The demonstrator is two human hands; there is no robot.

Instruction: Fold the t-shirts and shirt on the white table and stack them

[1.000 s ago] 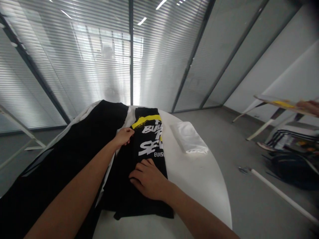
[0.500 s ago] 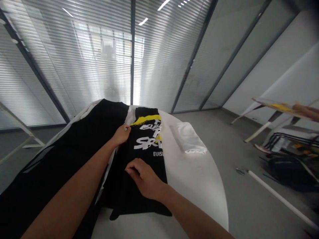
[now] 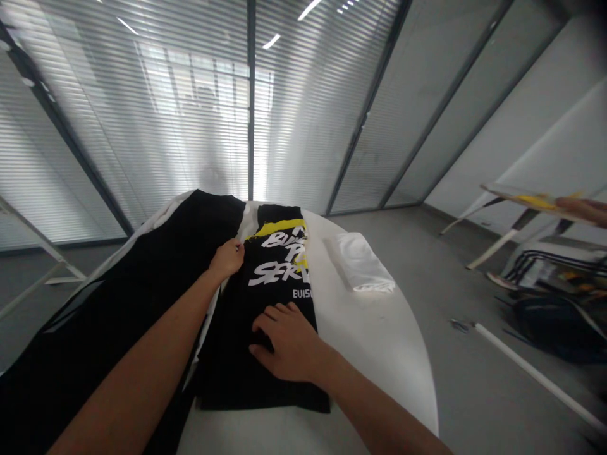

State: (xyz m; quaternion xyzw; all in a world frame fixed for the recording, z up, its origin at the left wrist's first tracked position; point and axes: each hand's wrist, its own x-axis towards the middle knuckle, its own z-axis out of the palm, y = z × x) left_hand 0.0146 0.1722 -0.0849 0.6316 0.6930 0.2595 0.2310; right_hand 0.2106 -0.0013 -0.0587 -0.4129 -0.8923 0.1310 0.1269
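A black T-shirt (image 3: 279,319) with a yellow band and white lettering lies folded lengthwise on the white table (image 3: 379,354). My left hand (image 3: 228,258) pinches its left edge near the yellow band, beside a pale strip of cloth. Lower down, my right hand (image 3: 284,341) is over the black fabric with its fingers loosely bent and apart, holding nothing. Whether its fingertips press on the cloth, I cannot tell. Left of the T-shirt spreads a larger black garment (image 3: 180,253), partly covered by my left forearm.
A folded white cloth (image 3: 363,262) lies on the table's right side. A white pole (image 3: 531,373) is on the floor at right, near a dark bag (image 3: 554,325). Another person's hand (image 3: 581,207) is at a second table (image 3: 497,189) with yellow material. Blinds (image 3: 308,126) hang behind glass ahead.
My right hand has opened from a closed pinch and shifted slightly right. The loose corner at the T-shirt's lower left no longer sticks out, and its lettering lies flatter. My left hand keeps its pinch.
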